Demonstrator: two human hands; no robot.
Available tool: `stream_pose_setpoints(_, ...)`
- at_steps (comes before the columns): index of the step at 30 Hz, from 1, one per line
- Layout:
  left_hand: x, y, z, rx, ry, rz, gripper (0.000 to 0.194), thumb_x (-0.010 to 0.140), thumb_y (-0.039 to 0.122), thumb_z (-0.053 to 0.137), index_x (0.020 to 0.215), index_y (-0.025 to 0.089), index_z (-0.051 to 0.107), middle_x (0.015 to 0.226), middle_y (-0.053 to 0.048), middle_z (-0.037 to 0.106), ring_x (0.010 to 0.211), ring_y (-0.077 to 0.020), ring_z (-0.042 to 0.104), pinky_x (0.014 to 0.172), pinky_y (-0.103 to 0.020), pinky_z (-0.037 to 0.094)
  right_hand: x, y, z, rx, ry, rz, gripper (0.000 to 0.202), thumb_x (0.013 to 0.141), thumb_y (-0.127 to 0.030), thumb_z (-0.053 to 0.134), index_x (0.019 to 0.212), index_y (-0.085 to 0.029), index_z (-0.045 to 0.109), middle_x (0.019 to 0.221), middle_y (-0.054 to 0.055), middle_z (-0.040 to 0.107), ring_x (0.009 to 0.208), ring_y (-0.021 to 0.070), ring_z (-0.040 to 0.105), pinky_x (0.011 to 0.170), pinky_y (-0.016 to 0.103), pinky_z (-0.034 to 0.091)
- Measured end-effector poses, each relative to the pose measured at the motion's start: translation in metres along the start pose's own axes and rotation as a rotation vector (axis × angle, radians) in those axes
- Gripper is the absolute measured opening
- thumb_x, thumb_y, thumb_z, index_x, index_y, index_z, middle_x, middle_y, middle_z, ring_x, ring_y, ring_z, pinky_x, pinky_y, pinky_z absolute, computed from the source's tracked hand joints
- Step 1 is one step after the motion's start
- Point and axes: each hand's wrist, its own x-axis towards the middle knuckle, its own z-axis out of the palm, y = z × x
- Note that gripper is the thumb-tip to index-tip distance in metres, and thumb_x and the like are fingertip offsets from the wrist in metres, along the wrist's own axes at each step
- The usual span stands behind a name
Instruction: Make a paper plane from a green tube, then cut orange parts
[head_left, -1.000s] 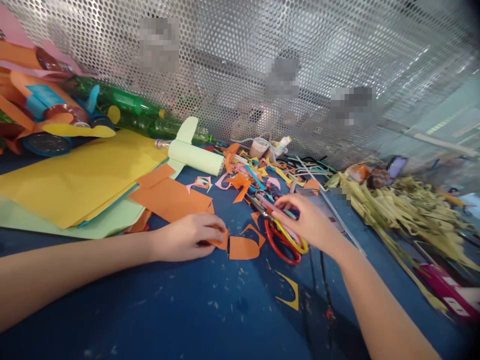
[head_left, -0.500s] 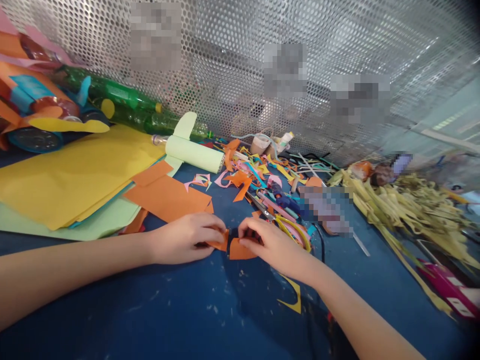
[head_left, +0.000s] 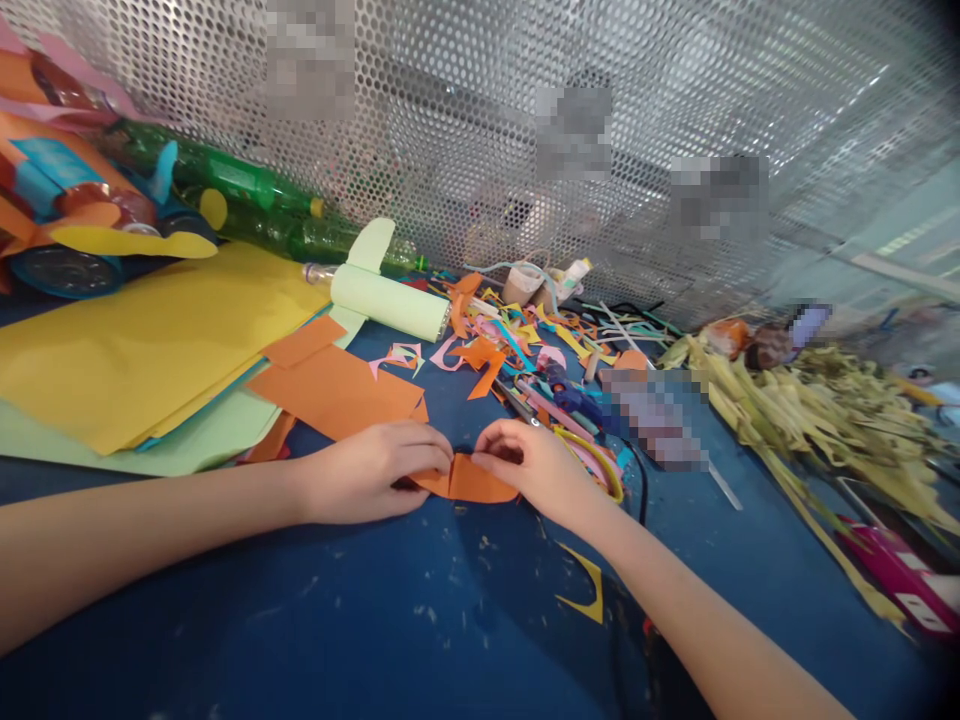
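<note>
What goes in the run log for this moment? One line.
left hand: holds orange paper piece | right hand: holds second orange piece | pieces: touching, on blue table | scissors: beside right hand

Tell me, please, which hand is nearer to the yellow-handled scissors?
Right. The right hand lies just beside the yellow-handled scissors; the left hand is farther off, beyond the orange paper piece.

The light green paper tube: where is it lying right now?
In the head view the light green paper tube lies left of centre toward the back, between the yellow paper sheets and the heap of coloured scraps, before the green bottles.
</note>
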Motion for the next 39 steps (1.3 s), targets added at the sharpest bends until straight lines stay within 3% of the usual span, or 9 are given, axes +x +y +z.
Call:
stream_pose_setpoints(17, 0.0, 0.001, 0.0, 0.007, 0.022, 0.002, 0.028, 0.074, 0.007, 0.049, 0.098, 0.017, 0.059, 0.108, -0.008, 0.059, 0.098, -0.0191, 0.055, 0.087, -0.03, 0.044, 0.002, -0.006, -0.001, -0.126, 0.017, 0.027, 0.003, 0.074, -0.022, 0.061, 0.074, -0.019, 0.06, 0.067, -0.002, 0.062, 0.061, 0.0108, 0.058, 0.053, 0.02, 0.041)
stream_pose_setpoints(26, 0.002, 0.0, -0.001, -0.002, 0.03, 0.1, 0.033, 0.076, 0.007, 0.048, 0.104, 0.02, 0.061, 0.109, -0.008, 0.062, 0.102, -0.02, 0.054, 0.09, -0.035, 0.043, 0.001, -0.005, 0.0, -0.14, 0.021, -0.006, 0.002, 0.074, -0.021, 0.059, 0.074, -0.019, 0.059, 0.069, -0.001, 0.063, 0.065, 0.0123, 0.059, 0.057, 0.023, 0.045)
stream_pose_setpoints(34, 0.004, 0.001, -0.002, 0.007, 0.003, 0.113, 0.031, 0.077, 0.007, 0.047, 0.103, 0.017, 0.061, 0.107, -0.008, 0.063, 0.103, -0.0204, 0.052, 0.093, -0.036, 0.041, -0.003, -0.008, 0.004, -0.231, 0.055, -0.077, 0.002, 0.075, -0.02, 0.058, 0.076, -0.021, 0.057, 0.071, -0.001, 0.062, 0.065, 0.0124, 0.058, 0.059, 0.024, 0.045)
stream_pose_setpoints(39, 0.005, 0.003, -0.004, -0.009, -0.023, 0.102, 0.036, 0.076, 0.004, 0.046, 0.106, 0.018, 0.06, 0.105, -0.008, 0.063, 0.102, -0.0201, 0.052, 0.091, -0.035, 0.042, -0.008, -0.007, 0.007, -0.334, 0.1, -0.195, 0.019, 0.073, -0.023, 0.063, 0.088, -0.023, 0.053, 0.087, 0.0, 0.058, 0.076, 0.0137, 0.056, 0.067, 0.026, 0.043)
